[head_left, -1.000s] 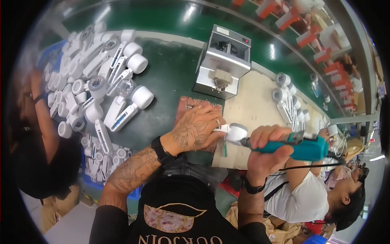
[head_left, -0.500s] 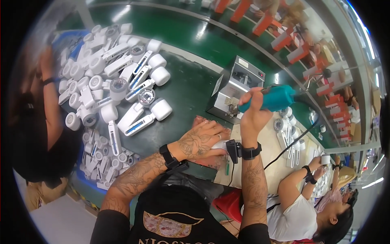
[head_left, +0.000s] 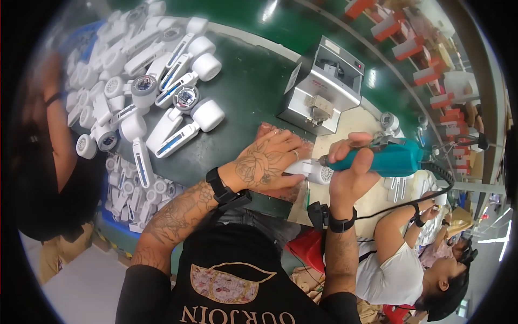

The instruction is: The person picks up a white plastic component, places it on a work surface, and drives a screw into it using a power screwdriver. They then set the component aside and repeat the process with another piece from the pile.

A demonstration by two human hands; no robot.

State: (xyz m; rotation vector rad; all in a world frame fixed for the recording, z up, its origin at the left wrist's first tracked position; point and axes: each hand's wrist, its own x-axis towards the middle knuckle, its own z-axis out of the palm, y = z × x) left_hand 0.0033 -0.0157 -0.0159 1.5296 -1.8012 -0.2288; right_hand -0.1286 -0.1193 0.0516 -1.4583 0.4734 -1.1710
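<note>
The left hand (head_left: 267, 162) is closed over the handle of a white handheld device (head_left: 319, 174), holding it down at a reddish mat (head_left: 283, 193) by the desk's near edge; the device's round, perforated head sticks out to the right of the fingers. The right hand (head_left: 353, 170) grips a teal power screwdriver (head_left: 391, 158), held level with its tip pointing left at the device; whether the tip touches cannot be told. A black cable (head_left: 399, 206) hangs from the tool's rear end.

Just right of the mat, a beige board (head_left: 348, 125) covers that part of the green desk (head_left: 243, 102). Beyond the hands, toward the desk's far edge, stands a silver machine (head_left: 324, 89) with an open top. A large heap of white devices (head_left: 145, 59) fills the desk's far left corner, some showing blue strips along their handles. At the near edge on the left, a blue crate (head_left: 114, 222) holds smaller white parts (head_left: 135, 197). One co-worker's arm (head_left: 60, 135) shows beyond the left end, and a co-worker in a white shirt (head_left: 391, 275) sits to the right.
</note>
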